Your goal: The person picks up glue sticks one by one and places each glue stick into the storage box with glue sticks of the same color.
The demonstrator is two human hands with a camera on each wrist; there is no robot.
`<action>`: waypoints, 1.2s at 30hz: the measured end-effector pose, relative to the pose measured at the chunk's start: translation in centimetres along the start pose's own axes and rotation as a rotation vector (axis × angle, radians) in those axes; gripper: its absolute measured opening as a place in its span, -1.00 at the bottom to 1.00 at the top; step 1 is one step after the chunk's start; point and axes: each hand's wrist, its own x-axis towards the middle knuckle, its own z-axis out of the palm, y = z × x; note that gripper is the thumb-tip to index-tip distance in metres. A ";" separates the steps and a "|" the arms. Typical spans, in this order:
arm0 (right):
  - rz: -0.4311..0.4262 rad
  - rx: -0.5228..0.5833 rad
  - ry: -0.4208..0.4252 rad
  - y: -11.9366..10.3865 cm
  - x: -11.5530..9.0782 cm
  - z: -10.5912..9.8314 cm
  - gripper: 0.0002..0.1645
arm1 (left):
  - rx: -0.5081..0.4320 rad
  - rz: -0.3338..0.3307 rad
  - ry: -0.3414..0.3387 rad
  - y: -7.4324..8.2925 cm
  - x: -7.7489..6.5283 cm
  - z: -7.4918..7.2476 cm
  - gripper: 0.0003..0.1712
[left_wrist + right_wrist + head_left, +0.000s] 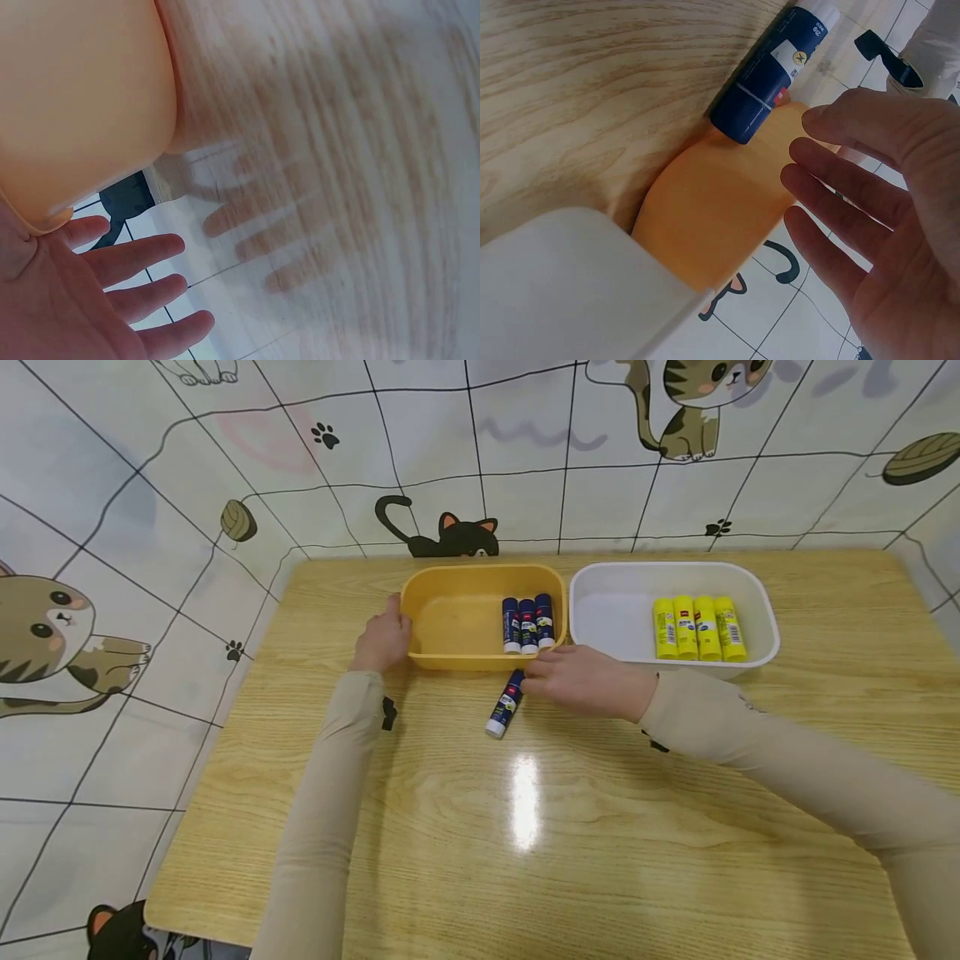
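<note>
At the left end of a yellow-orange plastic basket (450, 657), my left hand (383, 635) touches the rim. The left wrist view shows the fingers of this hand (82, 300) spread and straight along the outside of the basket wall (82, 90); its thumb is hidden. My right hand (588, 681) is at the front right of the basket, beside a dark blue glue stick (505, 704) with a white end lying on the table. In the right wrist view its fingers (829, 191) are extended with nothing between them, near the glue stick (769, 79). Several blue glue sticks (528, 625) lie in the basket.
A white basket (607, 602) with several yellow glue sticks (697, 628) stands right of the yellow one. Both are near the back edge of the wooden table (600, 860). Behind and to the left are walls (517, 443) with cat drawings.
</note>
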 end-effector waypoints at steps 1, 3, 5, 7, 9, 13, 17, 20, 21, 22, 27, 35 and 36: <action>-0.004 0.003 0.001 -0.1 0.2 0.1 -0.71 | -0.001 0.000 -0.002 0.0 0.0 0.0 -0.39; -0.004 0.013 -0.003 -0.1 0.5 0.4 -0.67 | -0.002 -0.002 -0.005 0.1 -0.1 -0.1 -0.39; -0.002 0.019 0.002 -0.1 0.8 0.6 -0.64 | -0.004 -0.002 -0.008 0.1 -0.1 -0.1 -0.39; -0.003 0.019 0.022 -0.1 1.1 0.9 -0.63 | -0.003 -0.002 -0.011 0.2 0.0 -0.1 -0.39; -0.013 0.016 0.054 -0.1 1.2 1.3 -0.65 | -0.004 -0.002 -0.013 0.2 0.0 -0.1 -0.39; -0.045 0.001 0.101 -0.2 1.8 2.0 -0.69 | -0.005 -0.001 -0.013 0.2 0.0 -0.1 -0.39; -0.077 0.004 0.099 -0.5 2.5 2.4 -0.70 | -0.002 -0.001 -0.009 0.2 0.0 0.0 -0.39; -0.080 0.022 0.062 -0.8 2.9 2.8 -0.68 | 0.000 0.004 -0.008 0.1 0.0 0.0 -0.38; -0.081 0.026 0.052 -0.8 3.1 2.9 -0.67 | 0.000 0.005 -0.008 0.1 0.0 0.1 -0.38; -0.084 0.027 0.047 -0.9 3.2 3.1 -0.66 | 0.001 0.007 -0.008 0.1 0.0 0.1 -0.38; -0.111 0.022 0.053 -1.1 3.7 3.7 -0.69 | -0.002 0.007 -0.006 0.0 0.0 0.2 -0.38; -0.119 0.006 0.022 -1.1 4.1 4.1 -0.78 | -0.009 0.017 -0.007 -0.2 0.2 0.3 -0.37; -0.118 0.002 0.019 -1.1 4.1 4.1 -0.79 | -0.009 0.018 -0.007 -0.2 0.2 0.3 -0.37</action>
